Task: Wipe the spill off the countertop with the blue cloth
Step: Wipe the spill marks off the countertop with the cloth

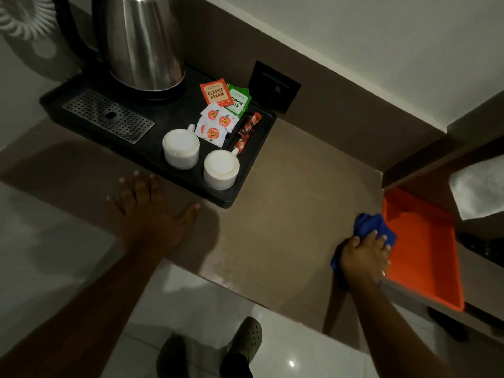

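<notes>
The brown countertop [294, 203] runs across the middle of the view. My right hand [364, 259] presses a crumpled blue cloth [372, 225] flat onto the counter's right end, close to its edge. Part of the cloth sticks out past my fingers and a bit below my palm. A faint pale wet patch [234, 268] shows near the counter's front edge, left of the cloth. My left hand [148, 211] rests flat on the counter with fingers spread, holding nothing, just in front of the black tray.
A black tray [81, 94] holds a steel kettle [141, 42], two upturned white cups [181, 148] [221, 169] and tea sachets [216, 92]. An orange tray [425, 249] lies on a lower shelf right of the cloth. A wall socket [274, 87] sits behind. My shoes [245, 336] stand on tiled floor.
</notes>
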### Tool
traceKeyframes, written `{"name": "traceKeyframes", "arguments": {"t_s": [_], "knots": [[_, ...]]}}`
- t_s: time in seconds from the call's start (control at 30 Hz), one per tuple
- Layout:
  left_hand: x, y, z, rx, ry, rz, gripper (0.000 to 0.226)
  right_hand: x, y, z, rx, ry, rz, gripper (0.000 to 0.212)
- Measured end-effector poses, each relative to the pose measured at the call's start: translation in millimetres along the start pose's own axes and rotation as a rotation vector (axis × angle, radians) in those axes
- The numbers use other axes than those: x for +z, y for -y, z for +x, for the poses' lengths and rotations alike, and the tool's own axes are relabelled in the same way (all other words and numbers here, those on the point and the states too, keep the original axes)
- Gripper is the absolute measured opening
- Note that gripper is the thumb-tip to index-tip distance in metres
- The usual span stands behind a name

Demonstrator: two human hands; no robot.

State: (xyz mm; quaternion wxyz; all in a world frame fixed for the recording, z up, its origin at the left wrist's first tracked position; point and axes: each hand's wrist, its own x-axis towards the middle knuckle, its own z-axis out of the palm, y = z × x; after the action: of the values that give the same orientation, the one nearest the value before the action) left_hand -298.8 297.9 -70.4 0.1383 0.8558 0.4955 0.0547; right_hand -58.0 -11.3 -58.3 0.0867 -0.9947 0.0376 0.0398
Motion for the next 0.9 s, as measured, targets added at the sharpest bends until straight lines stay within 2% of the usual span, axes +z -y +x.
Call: {"name": "traceKeyframes", "arguments": {"t_s": [0.1,0.17,0.23,0.3,0.4,0.47,0.53,0.6,0.67,0.8,0.83,0.9], "knots": [[0,0,1,-0.001,0.010,0.006,0.110,7,58,-24,0.277,0.037,0.102,0.063],[2,1,2,-0.007,0.020,0.021,0.111,18,101,-49,0.228,0.077,0.091,0.063],[4,1,3,-0.006,0.031,0.029,0.112,32,140,-85,-0.020,0.069,0.065,0.062],[5,1,3,0.001,0.033,0.030,0.113,45,154,-123,-0.356,0.077,0.057,0.062],[5,2,3,0.005,0.018,0.032,0.113,34,112,-139,-0.800,0.191,-0.045,0.061],[4,3,3,0.010,0.032,0.040,0.112,19,59,-119,-0.929,0.228,-0.080,0.059],[3,4,4,0.014,0.038,0.049,0.112,2,0,-99,-0.789,0.192,-0.046,0.058],[3,5,5,0.013,0.044,0.053,0.112,-12,-48,-93,-0.513,0.111,-0.014,0.060],[3,5,5,0.006,0.051,0.052,0.114,-12,-64,-100,-0.246,0.060,-0.033,0.060],[1,2,4,0.003,0.055,0.034,0.114,2,-7,-120,0.239,0.052,0.056,0.063],[2,3,4,0.008,0.051,0.033,0.114,5,15,-124,0.292,0.080,0.078,0.065],[3,3,5,0.012,0.053,0.030,0.114,15,59,-134,0.271,0.123,0.077,0.066]]}}
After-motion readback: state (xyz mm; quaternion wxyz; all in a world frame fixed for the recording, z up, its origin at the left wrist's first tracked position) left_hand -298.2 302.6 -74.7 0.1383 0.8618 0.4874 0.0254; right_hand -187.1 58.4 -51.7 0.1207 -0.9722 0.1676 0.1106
